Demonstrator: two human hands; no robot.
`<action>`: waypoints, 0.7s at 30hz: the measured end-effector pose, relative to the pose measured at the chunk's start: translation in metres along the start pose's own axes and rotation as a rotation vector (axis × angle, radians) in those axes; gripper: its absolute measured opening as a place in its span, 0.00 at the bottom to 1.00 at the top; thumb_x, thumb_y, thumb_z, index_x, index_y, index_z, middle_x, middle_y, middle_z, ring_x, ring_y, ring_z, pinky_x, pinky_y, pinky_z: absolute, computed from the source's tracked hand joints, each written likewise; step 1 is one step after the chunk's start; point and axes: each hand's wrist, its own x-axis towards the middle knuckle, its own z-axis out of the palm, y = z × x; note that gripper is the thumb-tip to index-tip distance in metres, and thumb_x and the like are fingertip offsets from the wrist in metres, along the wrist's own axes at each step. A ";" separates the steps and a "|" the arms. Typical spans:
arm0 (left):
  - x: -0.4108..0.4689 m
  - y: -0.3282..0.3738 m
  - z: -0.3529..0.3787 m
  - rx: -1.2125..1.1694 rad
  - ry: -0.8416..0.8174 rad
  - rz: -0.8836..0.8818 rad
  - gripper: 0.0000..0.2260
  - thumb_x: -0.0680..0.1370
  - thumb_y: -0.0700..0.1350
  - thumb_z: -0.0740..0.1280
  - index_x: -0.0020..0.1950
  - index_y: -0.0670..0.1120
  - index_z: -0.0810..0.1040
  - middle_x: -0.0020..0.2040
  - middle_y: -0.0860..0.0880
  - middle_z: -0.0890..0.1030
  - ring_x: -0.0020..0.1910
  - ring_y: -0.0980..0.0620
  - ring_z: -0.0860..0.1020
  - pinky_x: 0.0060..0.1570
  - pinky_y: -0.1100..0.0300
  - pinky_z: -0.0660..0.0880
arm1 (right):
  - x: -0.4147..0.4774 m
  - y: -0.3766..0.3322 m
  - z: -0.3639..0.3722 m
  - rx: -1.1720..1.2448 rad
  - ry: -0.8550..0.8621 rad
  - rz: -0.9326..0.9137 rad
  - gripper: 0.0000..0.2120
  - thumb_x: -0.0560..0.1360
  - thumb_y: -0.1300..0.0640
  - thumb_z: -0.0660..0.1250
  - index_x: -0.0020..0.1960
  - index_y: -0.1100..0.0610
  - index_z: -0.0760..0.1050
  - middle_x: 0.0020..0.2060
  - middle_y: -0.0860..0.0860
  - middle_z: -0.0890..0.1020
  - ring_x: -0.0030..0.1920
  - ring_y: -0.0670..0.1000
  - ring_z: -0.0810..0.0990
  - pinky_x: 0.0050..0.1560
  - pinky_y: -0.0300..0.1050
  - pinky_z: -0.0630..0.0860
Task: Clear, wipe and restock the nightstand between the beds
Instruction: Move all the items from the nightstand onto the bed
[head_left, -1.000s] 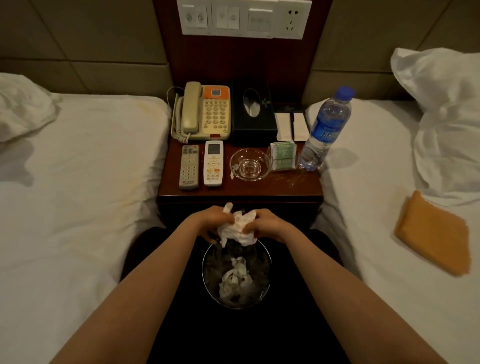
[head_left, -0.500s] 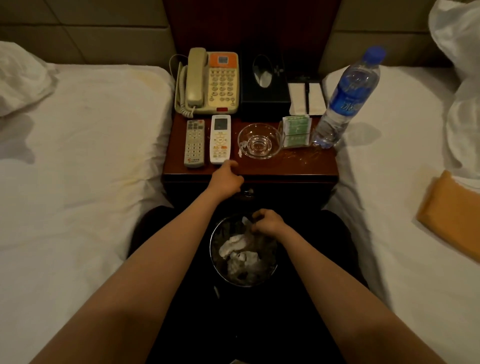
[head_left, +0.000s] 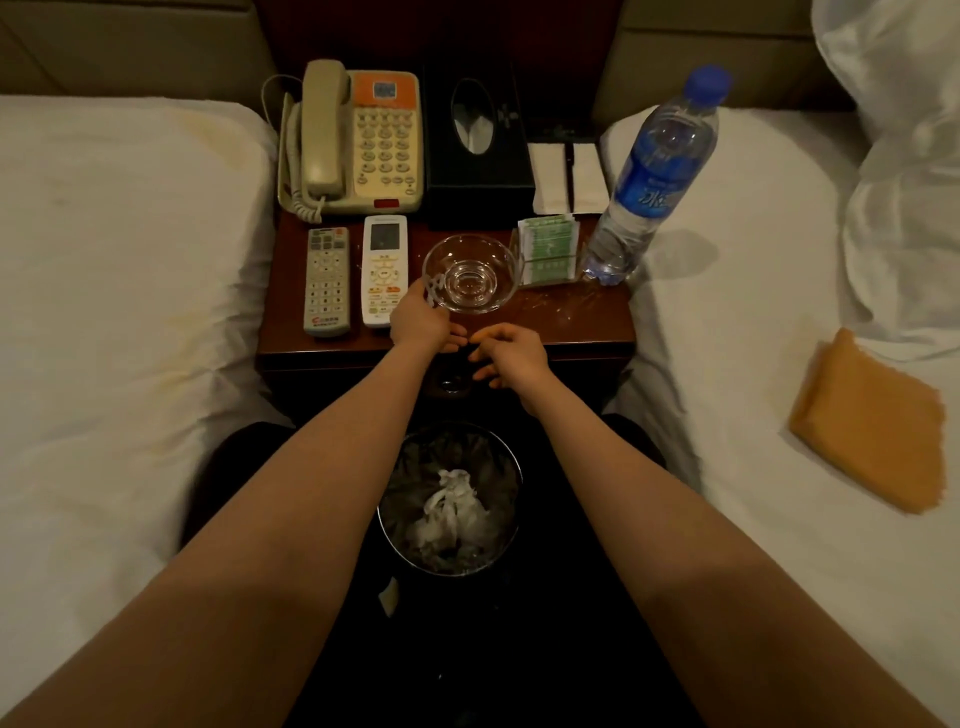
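Observation:
The dark wooden nightstand (head_left: 571, 330) stands between two white beds. On it a clear glass ashtray (head_left: 470, 273) sits near the front middle. My left hand (head_left: 422, 323) grips the ashtray's near-left rim. My right hand (head_left: 511, 356) hovers at the nightstand's front edge, fingers loosely curled, holding nothing. Pale crumbs (head_left: 561, 306) speckle the wood to the right of the ashtray. Below my arms a round waste bin (head_left: 517, 499) holds crumpled white tissue (head_left: 447, 512).
Behind the ashtray are a beige phone (head_left: 358, 140), two remotes (head_left: 326, 280) (head_left: 383, 270), a black tissue box (head_left: 475, 156), white notepads (head_left: 569, 176), green packets in a clear holder (head_left: 548, 249) and a water bottle (head_left: 644, 182). A folded orange cloth (head_left: 867, 421) lies on the right bed.
Both hands dropped the crumpled tissue into the bin. My left hand then rose to the ashtray's rim and my right hand lifted out of the bin to the nightstand's front edge.

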 end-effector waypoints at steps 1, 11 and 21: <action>0.002 -0.001 0.002 -0.008 0.024 -0.002 0.15 0.82 0.44 0.55 0.70 0.48 0.66 0.33 0.45 0.78 0.27 0.51 0.78 0.27 0.62 0.77 | 0.001 -0.002 -0.001 0.010 -0.002 0.005 0.09 0.78 0.62 0.60 0.40 0.53 0.73 0.34 0.50 0.79 0.28 0.48 0.76 0.26 0.37 0.68; -0.002 -0.010 0.014 -0.068 0.250 0.035 0.05 0.81 0.44 0.60 0.47 0.44 0.71 0.37 0.42 0.81 0.30 0.47 0.81 0.32 0.57 0.81 | 0.010 -0.012 -0.003 0.067 -0.022 0.039 0.07 0.78 0.62 0.60 0.43 0.56 0.73 0.34 0.51 0.78 0.30 0.48 0.76 0.33 0.39 0.72; -0.048 -0.043 -0.015 0.008 -0.055 0.119 0.01 0.78 0.41 0.65 0.49 0.45 0.75 0.31 0.48 0.77 0.19 0.61 0.74 0.24 0.68 0.73 | -0.006 -0.011 0.014 0.150 -0.102 0.065 0.07 0.75 0.62 0.67 0.53 0.57 0.76 0.42 0.53 0.79 0.39 0.50 0.79 0.43 0.43 0.79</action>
